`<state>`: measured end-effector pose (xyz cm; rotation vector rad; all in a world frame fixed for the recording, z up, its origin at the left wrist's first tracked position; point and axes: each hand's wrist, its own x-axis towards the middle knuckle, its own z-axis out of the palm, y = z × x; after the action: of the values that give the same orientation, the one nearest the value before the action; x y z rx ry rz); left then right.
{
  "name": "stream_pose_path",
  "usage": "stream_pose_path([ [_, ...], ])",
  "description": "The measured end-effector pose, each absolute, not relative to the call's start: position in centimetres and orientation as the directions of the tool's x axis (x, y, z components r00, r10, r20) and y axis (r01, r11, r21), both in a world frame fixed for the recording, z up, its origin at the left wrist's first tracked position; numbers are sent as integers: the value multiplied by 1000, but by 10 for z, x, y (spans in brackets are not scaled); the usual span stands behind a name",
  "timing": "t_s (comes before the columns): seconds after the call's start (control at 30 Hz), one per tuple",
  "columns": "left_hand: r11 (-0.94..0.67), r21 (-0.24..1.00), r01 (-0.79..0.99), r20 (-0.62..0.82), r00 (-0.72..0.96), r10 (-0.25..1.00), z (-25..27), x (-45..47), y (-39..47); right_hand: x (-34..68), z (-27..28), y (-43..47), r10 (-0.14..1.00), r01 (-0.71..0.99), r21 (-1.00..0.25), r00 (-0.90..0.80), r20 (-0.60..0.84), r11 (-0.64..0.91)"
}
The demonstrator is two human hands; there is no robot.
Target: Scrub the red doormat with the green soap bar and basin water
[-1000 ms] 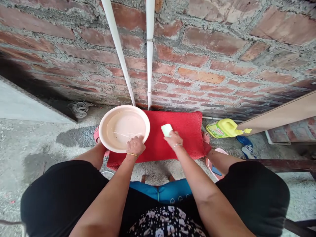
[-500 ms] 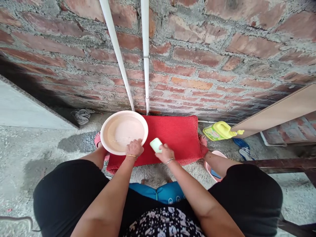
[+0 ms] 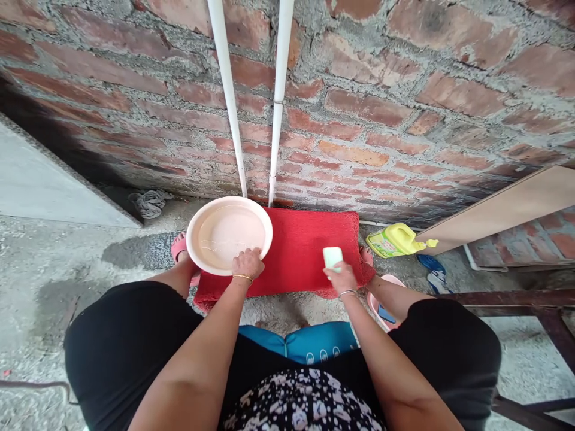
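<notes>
A pale pink basin (image 3: 205, 263) with clear water in it stands on the left end of a red cloth-covered surface (image 3: 299, 239). My left hand (image 3: 247, 263) is closed over the basin's near right rim, fingertips curled inside. Toward the right end of the red cloth, my right hand (image 3: 342, 279) grips a pale green rounded block (image 3: 332, 256), perhaps a bar of soap or the back of a scrub brush. I cannot tell whether the block touches the cloth.
Two white pipes (image 3: 275, 137) run down the brick wall (image 3: 359, 108) behind. A yellow jug (image 3: 393, 240) lies at the right, near a smaller pink basin (image 3: 375, 308) by my leg. A bundled grey cloth (image 3: 150, 203) lies at the far left. A dark metal frame (image 3: 507, 299) stands right.
My right hand has moved right across the red cloth, carrying the pale green block. My left hand stays on the basin's rim. The view has shifted slightly.
</notes>
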<state>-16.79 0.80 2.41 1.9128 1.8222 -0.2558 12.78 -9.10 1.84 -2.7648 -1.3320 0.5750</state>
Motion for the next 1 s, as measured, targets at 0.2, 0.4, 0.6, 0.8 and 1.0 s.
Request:
stream_pose_path([
  [0.2, -10, 195, 981, -465, 101, 879, 24, -169, 9, 10, 1, -89, 897, 956, -277, -40, -439, -93],
  [0.4, -2, 188, 982, -474, 92, 876, 23, -167, 10, 120, 7, -103, 784, 840, -129, 422, -455, -527],
  [0.6, 4, 201, 980, -447, 88, 890, 23, -166, 8, 182, 22, -114, 593, 614, -102, 685, -423, -782],
  [0.8, 19, 198, 980, -473, 79, 878, 21, -166, 9, 60, 19, -103, 879, 929, -309, 36, -476, -205],
  [1.0, 15, 185, 983, -466, 75, 882, 21, -165, 9, 12, 17, -98, 754, 929, -302, -354, -554, 214],
])
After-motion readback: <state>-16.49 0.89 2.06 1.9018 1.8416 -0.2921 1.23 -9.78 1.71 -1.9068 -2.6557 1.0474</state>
